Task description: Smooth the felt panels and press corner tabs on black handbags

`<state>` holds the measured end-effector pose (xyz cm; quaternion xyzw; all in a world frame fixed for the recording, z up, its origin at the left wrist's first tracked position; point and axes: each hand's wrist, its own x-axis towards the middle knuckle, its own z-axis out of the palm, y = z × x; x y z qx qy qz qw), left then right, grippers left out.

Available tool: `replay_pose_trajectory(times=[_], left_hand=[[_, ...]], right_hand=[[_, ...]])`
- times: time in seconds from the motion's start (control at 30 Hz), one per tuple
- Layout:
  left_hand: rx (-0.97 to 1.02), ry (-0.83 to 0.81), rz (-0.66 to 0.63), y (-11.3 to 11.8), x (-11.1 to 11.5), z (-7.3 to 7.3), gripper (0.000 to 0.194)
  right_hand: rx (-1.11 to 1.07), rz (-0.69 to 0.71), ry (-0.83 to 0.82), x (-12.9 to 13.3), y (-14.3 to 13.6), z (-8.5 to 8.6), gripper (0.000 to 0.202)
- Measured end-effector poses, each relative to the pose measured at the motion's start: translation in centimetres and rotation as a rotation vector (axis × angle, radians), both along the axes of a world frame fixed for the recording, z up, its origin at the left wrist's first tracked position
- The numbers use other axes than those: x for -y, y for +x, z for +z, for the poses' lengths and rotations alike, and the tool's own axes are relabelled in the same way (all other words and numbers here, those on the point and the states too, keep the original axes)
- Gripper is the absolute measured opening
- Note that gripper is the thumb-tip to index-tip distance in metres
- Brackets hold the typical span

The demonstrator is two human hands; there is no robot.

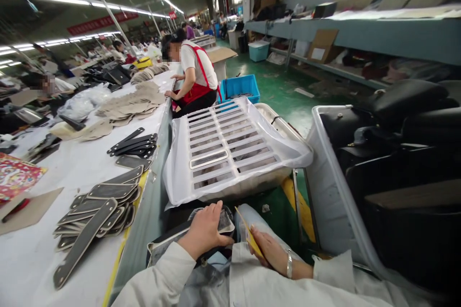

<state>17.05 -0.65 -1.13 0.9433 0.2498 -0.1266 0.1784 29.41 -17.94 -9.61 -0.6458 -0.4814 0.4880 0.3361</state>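
My left hand point(204, 230) is closed over the edge of a dark bag-like piece point(173, 236) with pale trim, which lies at my lap; its lower part is hidden by my hand and sleeve. In my right hand point(271, 249) is a thin, flat yellow strip point(248, 231), tapering to a point and tilted up to the left. Its lower end is hidden in my fingers. In front of my hands stands a white slotted rack point(219, 141) draped in white sheet, with one pale-rimmed strip point(209, 159) lying on it.
Dark pale-edged straps point(97, 206) pile up on the white table point(32, 268) to my left, with black straps point(135, 144) behind. A bin point(333, 192) of black bags stands at right. A co-worker in a red apron point(198, 88) leans over the table ahead, beside a blue crate point(248, 87).
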Motion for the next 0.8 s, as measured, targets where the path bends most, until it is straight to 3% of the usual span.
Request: replay_pose_trajectory(times=[0.13,0.2,0.27,0.43,0.6,0.8], left_hand=[[0.050,0.186,0.036,0.3,1.7,-0.8,0.080],[0.095,0.235,0.047,0.1,2.3,-1.2,0.078],[0.151,0.270,0.049,-0.1,2.7,-1.6,0.078],[0.228,0.320,0.039,-0.5,3.1,-2.2,0.085],[0.247,0.348,0.047,-0.8,3.1,-2.6,0.090],[0.275,0.336,0.045,-1.0,2.9,-2.9,0.093]], right_hand=[[-0.454,-0.261,-0.183,0.6,0.3,0.0,0.068],[-0.584,-0.266,-0.192,1.0,1.1,0.0,0.064],[-0.598,-0.187,-0.202,1.4,2.4,0.2,0.061],[-0.352,0.106,-0.274,0.8,6.3,2.8,0.050],[0.038,0.396,-0.303,-2.7,7.8,6.3,0.027],[0.271,0.501,-0.332,-6.0,7.5,8.1,0.031]])
